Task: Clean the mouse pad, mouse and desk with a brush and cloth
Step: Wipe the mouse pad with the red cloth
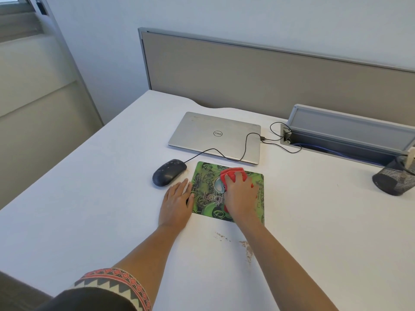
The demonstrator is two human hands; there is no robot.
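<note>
Black mouse sits on the white desk, just left of the mouse pad's far corner, cable running to the closed laptop. Left hand lies flat, fingers straight, holding nothing, fingertips at the left edge of the green mouse pad. Right hand bears down on the pad's centre, fingers bent over a bunched red cloth. Brown crumbs lie on the desk nearer than the pad. 1 mesh pen holder stands far right.
</note>
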